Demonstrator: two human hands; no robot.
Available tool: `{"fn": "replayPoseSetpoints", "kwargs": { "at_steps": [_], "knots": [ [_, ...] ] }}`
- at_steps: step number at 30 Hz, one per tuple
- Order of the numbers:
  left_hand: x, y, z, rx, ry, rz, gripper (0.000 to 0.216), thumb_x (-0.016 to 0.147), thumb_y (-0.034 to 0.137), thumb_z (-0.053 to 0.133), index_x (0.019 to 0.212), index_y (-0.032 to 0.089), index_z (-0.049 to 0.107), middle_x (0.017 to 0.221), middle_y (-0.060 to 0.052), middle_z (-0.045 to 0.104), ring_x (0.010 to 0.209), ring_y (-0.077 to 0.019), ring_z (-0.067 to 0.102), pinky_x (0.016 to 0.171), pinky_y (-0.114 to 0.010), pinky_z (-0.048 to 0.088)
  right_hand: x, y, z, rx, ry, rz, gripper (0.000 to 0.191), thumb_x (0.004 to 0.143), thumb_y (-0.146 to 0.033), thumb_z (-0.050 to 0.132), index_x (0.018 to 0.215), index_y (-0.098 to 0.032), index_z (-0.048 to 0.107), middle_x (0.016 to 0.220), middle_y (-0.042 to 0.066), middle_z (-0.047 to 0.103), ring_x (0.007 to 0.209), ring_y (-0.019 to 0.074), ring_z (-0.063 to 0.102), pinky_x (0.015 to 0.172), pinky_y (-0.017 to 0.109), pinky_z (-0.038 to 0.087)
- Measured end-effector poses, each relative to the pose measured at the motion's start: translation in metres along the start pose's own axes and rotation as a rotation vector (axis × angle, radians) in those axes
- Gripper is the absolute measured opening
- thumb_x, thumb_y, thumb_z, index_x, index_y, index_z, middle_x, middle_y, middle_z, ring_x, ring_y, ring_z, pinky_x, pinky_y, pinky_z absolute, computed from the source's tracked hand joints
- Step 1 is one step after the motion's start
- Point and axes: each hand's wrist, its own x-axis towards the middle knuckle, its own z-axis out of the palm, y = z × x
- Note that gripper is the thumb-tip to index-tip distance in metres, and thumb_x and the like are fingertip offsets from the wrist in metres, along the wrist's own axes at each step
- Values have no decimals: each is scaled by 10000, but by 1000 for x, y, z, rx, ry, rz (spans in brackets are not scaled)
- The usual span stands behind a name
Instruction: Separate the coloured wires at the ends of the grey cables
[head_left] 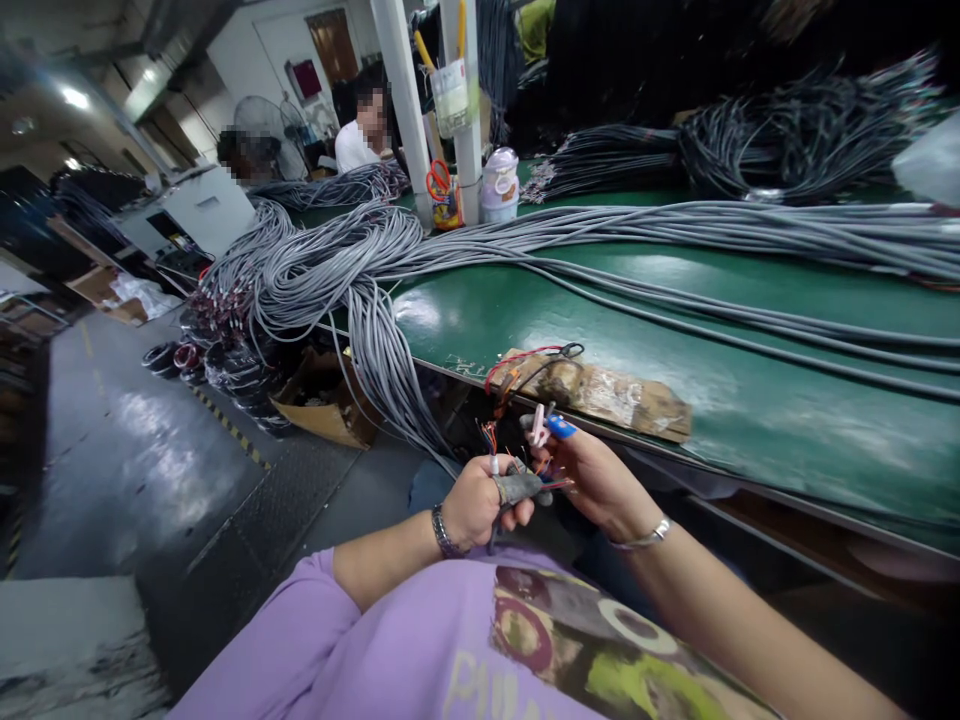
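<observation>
My left hand: fingers closed around grey cable with thin multicoloured wires fanned. My right hand: fingers curled beside wire ends; pinch, I cannot tell. Cable location: before green-topped desk, near flat brown wooden board.

Left forearm: was bare, slanted inward from the lower left.
Left hand: was curled in a firm, closed grip.
Left fingers: were bent, tips toward the right.
Right forearm: was bare, angled inward from the lower right.
Right hand: was slightly farther forward, close to the left; closure was unclear.
Right thumb: pointed forward and left, tip covered in blue.
</observation>
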Motion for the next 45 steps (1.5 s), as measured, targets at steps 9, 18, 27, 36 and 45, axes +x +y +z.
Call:
{"fn": "replayPoseSetpoints", "kwargs": {
  "at_steps": [9, 18, 27, 36, 45],
  "knots": [
    [15, 9, -8, -5, -59, -54, 392, 619, 478, 743, 648, 122, 581, 430, 19, 511, 320, -47, 353, 335, -202, 179, 6, 8, -9, -150, 63, -106, 499, 685, -698, 641, 684, -200, 673, 568, 8, 582, 492, 133, 461, 462, 273, 357],
    [33, 18, -9, 13, -86, -185, 310, 611, 395, 720, 657, 132, 562, 389, 36, 467, 305, -46, 338, 341, -196, 155, 16, 8, -6, 68, 44, -11, 436, 618, -597, 769, 666, -180, 651, 572, 10, 617, 500, 136, 527, 492, 265, 454],
    [20, 12, -7, 17, -66, -137, 383, 581, 470, 740, 633, 145, 544, 392, 30, 485, 303, -48, 346, 334, -200, 174, 8, 7, -5, 133, 14, 61, 466, 703, -667, 654, 731, -202, 653, 605, 8, 602, 487, 123, 514, 465, 249, 453],
    [0, -4, 0, -13, 76, 0, 425, 658, 535, 711, 668, 143, 548, 454, 29, 538, 318, -41, 360, 347, -198, 196, -3, 1, -1, 48, -30, -14, 260, 719, -442, 743, 742, -202, 647, 632, -12, 572, 516, 107, 457, 474, 236, 402],
    [8, -2, 7, -112, 133, 66, 350, 682, 444, 711, 657, 153, 517, 444, 27, 535, 319, -45, 359, 346, -195, 192, 1, 4, -2, 34, 63, 9, 358, 640, -509, 789, 715, -174, 686, 598, 3, 591, 528, 114, 489, 498, 241, 424]
  ]
}}
